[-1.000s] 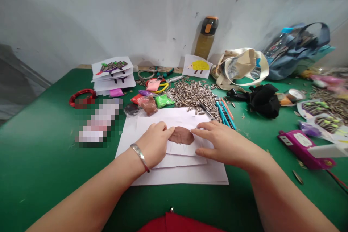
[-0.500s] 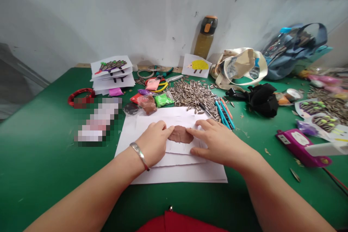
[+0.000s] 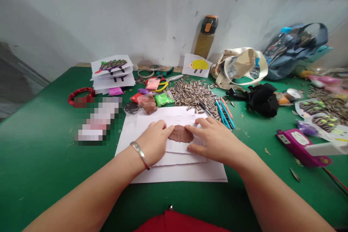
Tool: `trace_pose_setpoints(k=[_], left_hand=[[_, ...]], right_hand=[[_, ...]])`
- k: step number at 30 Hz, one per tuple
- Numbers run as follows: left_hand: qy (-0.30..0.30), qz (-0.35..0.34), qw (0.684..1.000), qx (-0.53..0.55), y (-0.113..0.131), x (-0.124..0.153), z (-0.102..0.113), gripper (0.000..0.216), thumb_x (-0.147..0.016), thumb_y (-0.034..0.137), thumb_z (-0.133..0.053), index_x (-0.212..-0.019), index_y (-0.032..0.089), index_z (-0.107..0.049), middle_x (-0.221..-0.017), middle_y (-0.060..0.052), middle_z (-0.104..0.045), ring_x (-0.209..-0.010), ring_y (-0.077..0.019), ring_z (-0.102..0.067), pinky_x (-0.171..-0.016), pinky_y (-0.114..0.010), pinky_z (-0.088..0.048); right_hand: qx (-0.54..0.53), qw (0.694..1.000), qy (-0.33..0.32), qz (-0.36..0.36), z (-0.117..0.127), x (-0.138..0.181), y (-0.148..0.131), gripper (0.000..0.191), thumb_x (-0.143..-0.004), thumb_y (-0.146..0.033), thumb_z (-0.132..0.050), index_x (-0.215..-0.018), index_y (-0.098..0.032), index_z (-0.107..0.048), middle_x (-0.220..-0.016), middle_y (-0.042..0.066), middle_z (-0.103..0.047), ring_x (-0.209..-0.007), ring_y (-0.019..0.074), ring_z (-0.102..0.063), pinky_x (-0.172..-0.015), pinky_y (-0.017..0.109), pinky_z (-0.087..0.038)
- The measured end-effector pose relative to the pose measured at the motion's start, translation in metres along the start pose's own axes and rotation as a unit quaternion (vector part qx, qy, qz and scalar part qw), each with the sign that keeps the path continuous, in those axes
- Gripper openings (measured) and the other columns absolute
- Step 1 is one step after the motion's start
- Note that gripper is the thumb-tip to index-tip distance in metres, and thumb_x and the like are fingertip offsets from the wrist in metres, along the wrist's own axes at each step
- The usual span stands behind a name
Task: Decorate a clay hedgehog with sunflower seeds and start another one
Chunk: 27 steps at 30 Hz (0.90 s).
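A flat oval of brown modelling clay lies on a small white sheet with faint pencil lines below the oval. My left hand, with a silver bangle at the wrist, rests on the paper and touches the clay's left edge with a fingertip. Its other fingers are bent and partly hidden. From the other side my right hand has its fingers spread, the index tip on the clay's upper right edge. Its thumb lies lower on the paper. Larger white sheets are underneath.
Behind the paper lie bagged clays, including a green pack, and a heap of sunflower seeds. Blue-handled tools sit to the right. Further off are a hedgehog drawing, a bottle, a cream bag and a magenta glue gun.
My right thumb has shifted slightly left on the paper, and the right index tip has moved a little along the clay's edge. My left hand has barely moved.
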<state>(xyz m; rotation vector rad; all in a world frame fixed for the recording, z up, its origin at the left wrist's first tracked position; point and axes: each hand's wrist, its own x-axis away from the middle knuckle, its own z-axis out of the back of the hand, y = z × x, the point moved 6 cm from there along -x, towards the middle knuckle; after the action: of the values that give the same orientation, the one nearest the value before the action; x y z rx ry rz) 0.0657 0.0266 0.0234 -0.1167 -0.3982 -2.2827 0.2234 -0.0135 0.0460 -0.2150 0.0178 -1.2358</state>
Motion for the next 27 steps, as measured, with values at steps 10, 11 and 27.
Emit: trace_pose_setpoints(k=[10, 11, 27], left_hand=[[0.004, -0.009, 0.999, 0.032, -0.009, -0.002, 0.006, 0.053, -0.085, 0.003, -0.04, -0.137, 0.011, -0.05, -0.109, -0.014, -0.063, -0.101, -0.0256, -0.059, -0.091, -0.038, -0.047], [0.004, -0.01, 0.999, 0.032, -0.011, -0.002, 0.008, 0.05, -0.086, 0.005, -0.04, -0.135, 0.012, -0.052, -0.109, -0.013, -0.065, -0.101, -0.0254, -0.06, -0.09, -0.038, -0.047], [-0.014, -0.085, 0.996, -0.008, -0.015, -0.001, 0.02, 0.031, -0.089, 0.008, -0.042, -0.096, 0.017, -0.071, -0.096, -0.008, -0.069, -0.091, -0.0222, -0.063, -0.082, -0.033, -0.046]], right_hand=[[-0.097, 0.99, 0.1, 0.018, 0.0, -0.011, 0.009, 0.039, -0.095, -0.025, -0.04, -0.127, -0.016, -0.061, -0.118, 0.012, -0.064, -0.108, 0.0245, -0.057, -0.094, 0.04, -0.045], [-0.112, 0.987, 0.111, 0.024, -0.002, -0.013, 0.009, 0.039, -0.093, -0.018, -0.039, -0.124, -0.016, -0.063, -0.118, 0.012, -0.065, -0.107, 0.023, -0.057, -0.094, 0.038, -0.045], [-0.117, 0.98, 0.147, 0.061, -0.024, -0.028, -0.005, 0.046, -0.084, -0.003, -0.04, -0.122, -0.017, -0.063, -0.116, 0.011, -0.064, -0.102, 0.0233, -0.053, -0.087, 0.039, -0.042]])
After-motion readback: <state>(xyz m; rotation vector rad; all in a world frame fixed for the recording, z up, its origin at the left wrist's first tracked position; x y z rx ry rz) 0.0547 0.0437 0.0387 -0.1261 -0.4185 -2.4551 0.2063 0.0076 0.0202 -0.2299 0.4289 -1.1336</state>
